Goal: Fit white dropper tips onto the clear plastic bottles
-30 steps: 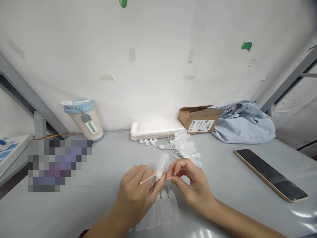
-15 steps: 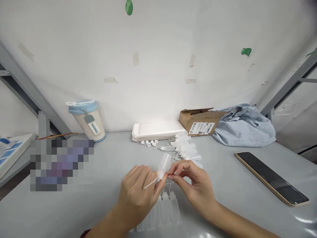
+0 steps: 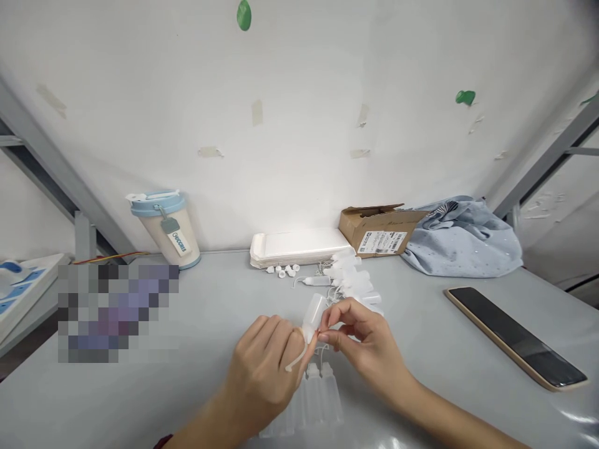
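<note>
Between the thumb and fingers of my left hand (image 3: 264, 368) a small translucent plastic bottle (image 3: 314, 312) is held tilted, its base up and its neck down. From the neck a thin white strap (image 3: 296, 360) curves over the hand. My right hand (image 3: 358, 333) is closed in a pinch right beside the bottle's neck, close to my left fingertips; what lies in the pinch is too small to make out. Below the hands several similar bottles (image 3: 321, 399) lie side by side, partly covered by my left hand. Beyond them rests a pile of more bottles (image 3: 353, 277).
Small white caps (image 3: 283, 271) lie before a stack of white packets (image 3: 299, 246). An open cardboard box (image 3: 381, 231) and a blue cloth (image 3: 461, 240) stand behind. A phone (image 3: 515, 337) lies right; a tumbler (image 3: 163, 231) and a power strip (image 3: 23, 280) are left.
The bottle has shifted slightly right and down in my left hand. Its strap now bends more. My right hand stays pinched beside it, almost in the same place.
</note>
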`<move>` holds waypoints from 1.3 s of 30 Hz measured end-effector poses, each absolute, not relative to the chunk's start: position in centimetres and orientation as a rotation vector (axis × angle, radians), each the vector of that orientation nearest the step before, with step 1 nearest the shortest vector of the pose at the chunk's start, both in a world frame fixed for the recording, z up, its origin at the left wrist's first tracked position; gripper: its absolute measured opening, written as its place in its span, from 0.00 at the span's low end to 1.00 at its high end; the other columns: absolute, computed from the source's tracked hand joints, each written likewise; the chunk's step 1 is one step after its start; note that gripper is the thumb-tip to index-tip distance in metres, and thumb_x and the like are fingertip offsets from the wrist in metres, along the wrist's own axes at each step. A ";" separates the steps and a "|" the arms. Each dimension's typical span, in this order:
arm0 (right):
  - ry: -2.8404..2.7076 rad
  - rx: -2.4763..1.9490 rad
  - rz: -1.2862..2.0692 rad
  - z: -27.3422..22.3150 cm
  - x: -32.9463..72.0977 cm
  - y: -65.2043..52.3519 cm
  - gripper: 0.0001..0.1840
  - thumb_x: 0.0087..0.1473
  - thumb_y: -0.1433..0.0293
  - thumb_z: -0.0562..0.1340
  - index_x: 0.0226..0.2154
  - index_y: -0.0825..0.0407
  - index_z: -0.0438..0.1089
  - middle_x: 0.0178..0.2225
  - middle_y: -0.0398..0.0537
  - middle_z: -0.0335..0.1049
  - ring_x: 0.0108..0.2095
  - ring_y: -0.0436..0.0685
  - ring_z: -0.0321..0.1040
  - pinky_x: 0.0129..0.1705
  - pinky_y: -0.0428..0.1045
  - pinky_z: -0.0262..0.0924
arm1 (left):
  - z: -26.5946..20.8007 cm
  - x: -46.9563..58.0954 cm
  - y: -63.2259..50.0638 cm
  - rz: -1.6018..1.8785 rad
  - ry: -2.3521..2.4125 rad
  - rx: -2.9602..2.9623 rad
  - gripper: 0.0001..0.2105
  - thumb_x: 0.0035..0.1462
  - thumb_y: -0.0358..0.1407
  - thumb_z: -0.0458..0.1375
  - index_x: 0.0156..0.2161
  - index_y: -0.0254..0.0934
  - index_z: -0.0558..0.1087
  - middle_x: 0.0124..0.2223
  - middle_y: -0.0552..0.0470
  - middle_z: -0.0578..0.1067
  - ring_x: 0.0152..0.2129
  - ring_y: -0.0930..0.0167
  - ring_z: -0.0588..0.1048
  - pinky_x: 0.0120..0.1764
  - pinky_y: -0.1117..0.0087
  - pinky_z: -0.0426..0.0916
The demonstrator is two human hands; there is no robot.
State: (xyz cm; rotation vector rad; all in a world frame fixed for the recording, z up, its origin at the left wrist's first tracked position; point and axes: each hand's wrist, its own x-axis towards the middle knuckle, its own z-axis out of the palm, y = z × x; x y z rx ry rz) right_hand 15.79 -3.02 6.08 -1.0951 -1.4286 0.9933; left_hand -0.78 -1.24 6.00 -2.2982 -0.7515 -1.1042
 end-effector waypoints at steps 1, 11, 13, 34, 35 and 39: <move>-1.420 -1.096 1.033 6.1 15.8 -3.0 0.07 0.47 0.75 0.63 0.25 0.51 0.63 0.26 0.41 0.68 0.28 0.50 0.66 0.26 0.43 0.59 | 5.9 -0.8 -1.3 -1.092 -0.744 -2.307 0.13 0.52 0.26 0.59 0.20 0.37 0.63 0.17 0.57 0.59 0.17 0.72 0.55 0.21 0.68 0.49; -1.414 -1.004 1.144 5.7 15.8 -3.4 0.16 0.50 0.78 0.57 0.25 0.48 0.47 0.27 0.38 0.64 0.22 0.46 0.59 0.25 0.44 0.56 | 5.3 -0.8 -1.6 -1.095 -0.702 -2.359 0.15 0.51 0.24 0.57 0.19 0.37 0.60 0.17 0.57 0.60 0.17 0.72 0.55 0.22 0.67 0.48; -1.427 -1.002 1.101 5.5 15.7 -3.4 0.16 0.51 0.77 0.56 0.25 0.48 0.45 0.28 0.37 0.63 0.21 0.46 0.56 0.24 0.44 0.56 | 5.4 -0.7 -1.6 -1.095 -0.714 -2.351 0.15 0.51 0.24 0.58 0.19 0.37 0.61 0.17 0.57 0.59 0.17 0.73 0.55 0.22 0.67 0.48; -1.659 -0.853 0.403 4.5 15.4 -3.6 0.15 0.52 0.81 0.55 0.28 0.47 0.49 0.33 0.43 0.65 0.29 0.50 0.65 0.28 0.46 0.60 | 5.7 -0.3 -1.7 -1.363 -0.887 -2.321 0.13 0.53 0.27 0.59 0.21 0.37 0.62 0.17 0.60 0.56 0.16 0.75 0.54 0.21 0.71 0.50; -1.655 -0.856 0.412 4.5 15.4 -3.6 0.15 0.52 0.81 0.55 0.28 0.47 0.49 0.33 0.43 0.65 0.29 0.50 0.65 0.28 0.46 0.60 | 5.7 -0.4 -1.7 -1.357 -0.883 -2.321 0.13 0.53 0.26 0.59 0.21 0.37 0.62 0.17 0.60 0.56 0.16 0.75 0.54 0.21 0.71 0.50; -1.630 -0.882 0.456 4.9 15.3 -3.7 0.14 0.52 0.80 0.56 0.27 0.48 0.50 0.31 0.43 0.66 0.28 0.50 0.65 0.28 0.46 0.61 | 5.9 -0.4 -1.6 -1.309 -0.857 -2.312 0.14 0.52 0.26 0.59 0.20 0.37 0.61 0.17 0.59 0.57 0.16 0.75 0.54 0.21 0.71 0.50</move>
